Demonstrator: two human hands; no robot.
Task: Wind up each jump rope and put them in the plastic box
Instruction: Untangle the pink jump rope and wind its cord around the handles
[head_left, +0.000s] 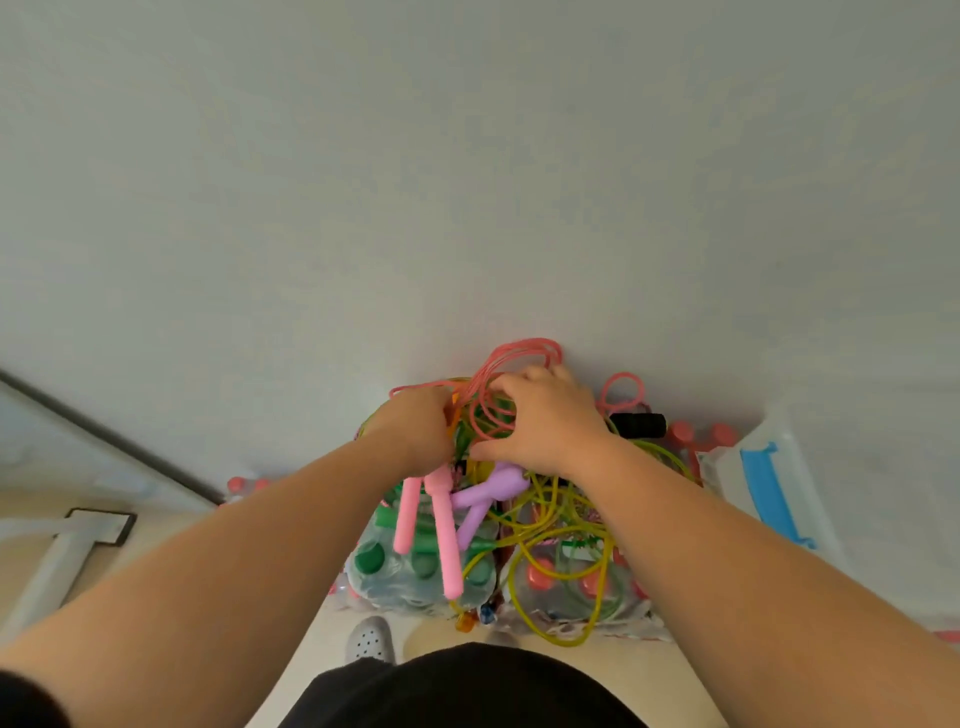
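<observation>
The pink jump rope (524, 349), thin loops above two dangling handles (448, 530), is gripped by the left hand (415, 426) and right hand (548, 421). Below, tangled ropes (550, 512) cover wrapped bottle packs (395, 577) by a white wall (467, 182)

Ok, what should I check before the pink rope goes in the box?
1. Both the left grip and right grip hold the pink rope: ok.
2. All wound up? Its handles dangle loose: not ok.
3. Free of the yellow rope: cannot tell.
4. Is the box close, on the right: ok.
5. Is it open: cannot tell.
</observation>
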